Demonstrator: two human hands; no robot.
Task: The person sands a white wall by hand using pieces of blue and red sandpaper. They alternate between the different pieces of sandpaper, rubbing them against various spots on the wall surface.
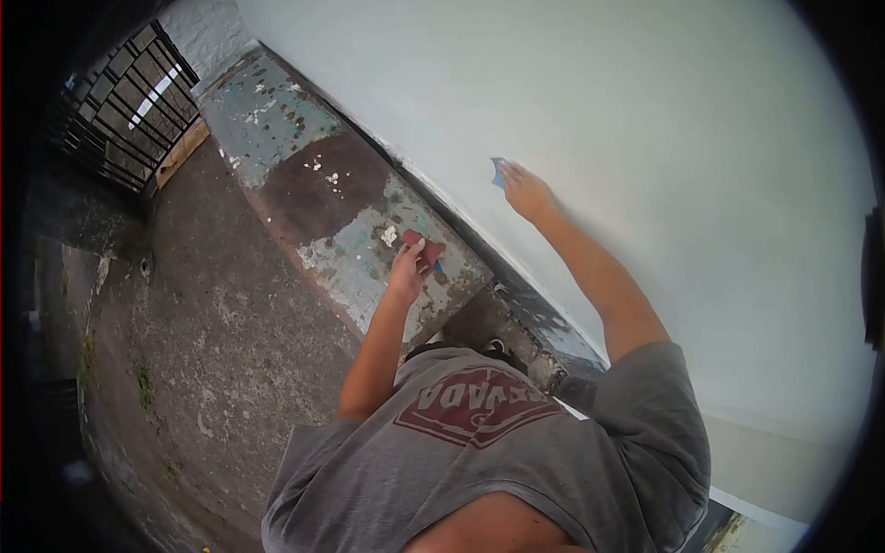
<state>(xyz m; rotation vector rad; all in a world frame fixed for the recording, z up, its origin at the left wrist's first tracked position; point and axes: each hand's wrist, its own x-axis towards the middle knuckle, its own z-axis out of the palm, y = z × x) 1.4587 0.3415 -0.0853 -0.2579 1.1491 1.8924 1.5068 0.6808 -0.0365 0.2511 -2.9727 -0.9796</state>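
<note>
Seemingly pressing; right hand [524, 192], one o'clock, holds blue sheet [498, 173] to wall [682, 184]; left hand [407, 271], eleven, grips red sheet [430, 249]; next needs even pressure.

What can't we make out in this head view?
All in the head view:
- Blue sheet: full shape, partly hidden by the right hand.
- Red piece: full outline, partly covered by the left hand.
- Blue bit beside it: too small to tell if attached.
- Dark shape far right: cut off by the black border.
</note>
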